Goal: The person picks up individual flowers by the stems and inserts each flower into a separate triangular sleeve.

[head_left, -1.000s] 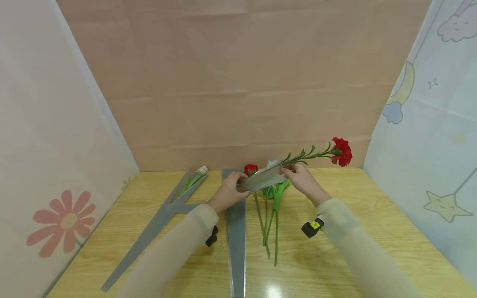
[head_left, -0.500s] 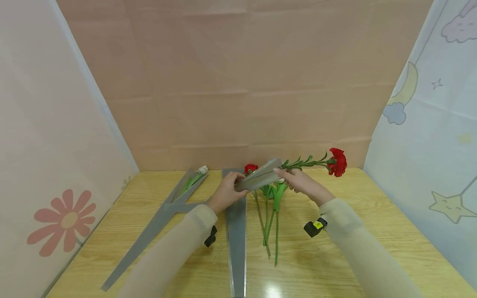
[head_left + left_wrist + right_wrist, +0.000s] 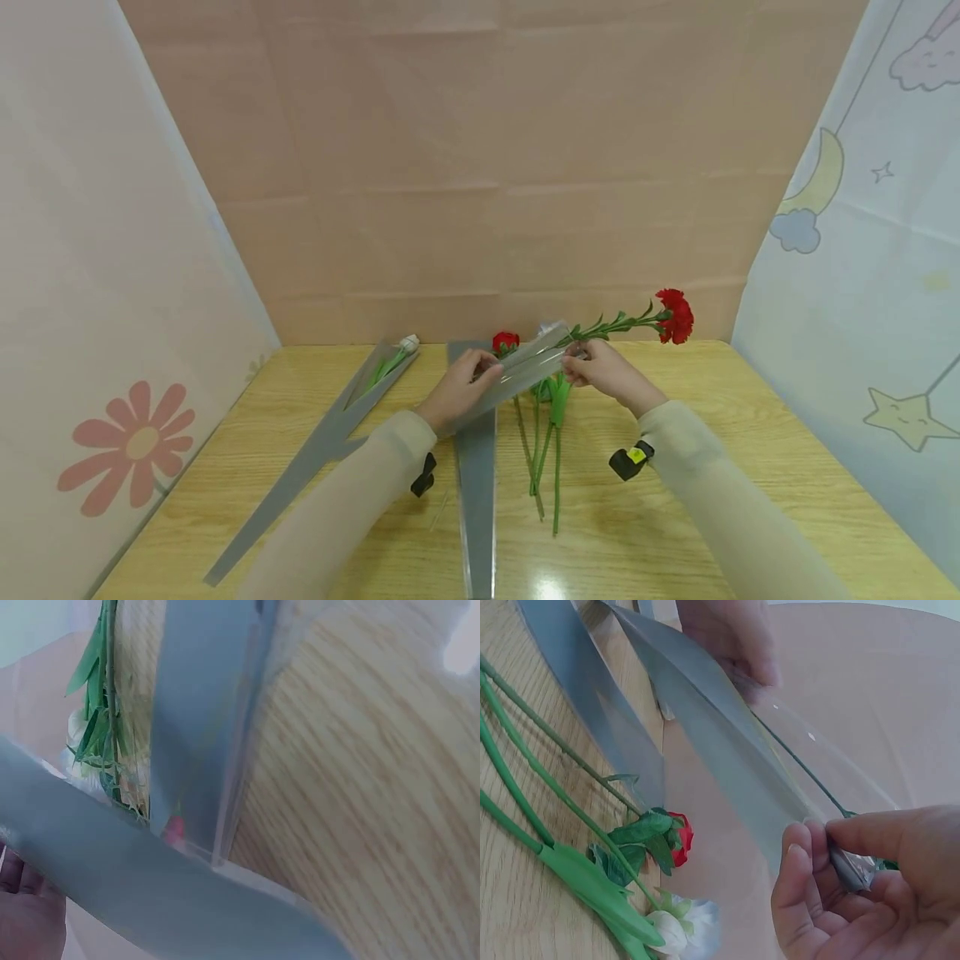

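Note:
A long tapered flower sleeve (image 3: 525, 375), clear on one face and grey on the other, is held at a slant above the table. My left hand (image 3: 459, 387) grips it partway along. With thumb and fingers, my right hand (image 3: 609, 372) pinches the wide mouth's edge, which bunches up in the right wrist view (image 3: 851, 866). A red carnation (image 3: 677, 317) sticks out past the mouth to the right. Its green stem (image 3: 802, 766) runs into the sleeve, behind the clear film. In the left wrist view, the sleeve's grey face (image 3: 142, 877) hides much of the hand.
Below the hands lie a red rose (image 3: 506, 341) and several green-stemmed flowers (image 3: 557, 408). Another grey sleeve (image 3: 476, 492) lies flat at the middle of the wooden table (image 3: 637, 517). Farther left, a white tulip (image 3: 408, 342) lies in a sleeve (image 3: 300, 462).
The sleeve has turned so that its clear face shows, and its narrow end now points down to the left. The carnation bloom has shifted slightly left. My right hand has re-gripped the mouth's edge.

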Demonstrator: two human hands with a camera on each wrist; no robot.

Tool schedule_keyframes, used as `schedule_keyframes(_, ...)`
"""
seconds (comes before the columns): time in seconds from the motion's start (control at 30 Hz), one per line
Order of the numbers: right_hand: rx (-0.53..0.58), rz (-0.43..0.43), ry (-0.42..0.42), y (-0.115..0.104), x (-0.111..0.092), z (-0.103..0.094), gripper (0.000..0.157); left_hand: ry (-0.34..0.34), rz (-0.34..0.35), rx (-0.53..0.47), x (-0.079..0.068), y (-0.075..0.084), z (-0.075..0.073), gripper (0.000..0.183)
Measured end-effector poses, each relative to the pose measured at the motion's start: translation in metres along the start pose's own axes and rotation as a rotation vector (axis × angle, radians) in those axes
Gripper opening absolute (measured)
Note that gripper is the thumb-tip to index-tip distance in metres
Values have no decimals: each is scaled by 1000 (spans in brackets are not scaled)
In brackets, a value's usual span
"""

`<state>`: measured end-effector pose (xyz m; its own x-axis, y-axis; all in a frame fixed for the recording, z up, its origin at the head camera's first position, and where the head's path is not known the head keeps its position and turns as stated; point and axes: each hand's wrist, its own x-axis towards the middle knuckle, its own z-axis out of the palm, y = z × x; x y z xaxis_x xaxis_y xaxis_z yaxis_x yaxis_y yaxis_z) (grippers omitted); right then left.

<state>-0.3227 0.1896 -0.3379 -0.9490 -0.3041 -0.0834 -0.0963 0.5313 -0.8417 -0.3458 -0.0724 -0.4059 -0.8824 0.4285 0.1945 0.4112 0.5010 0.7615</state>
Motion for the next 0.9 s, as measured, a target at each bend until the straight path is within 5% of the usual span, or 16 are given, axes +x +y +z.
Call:
schedule_keyframes(0.27, -61, -6, 16, 0, 2, -3, 29, 84, 18, 45, 9, -1, 1, 15)
schedule_keyframes(0.43, -134, -69, 174, -15, 3, -5, 31, 180, 53, -25, 13, -1, 2, 10)
schedule_keyframes(0.63, 53, -229, 474, -47, 9, -5, 41, 278, 110, -100, 20, 12, 2, 11)
schedule_keyframes(0.9, 219, -425, 594, -68, 11, 4, 28, 293, 110, -160, 23, 22, 2, 10)
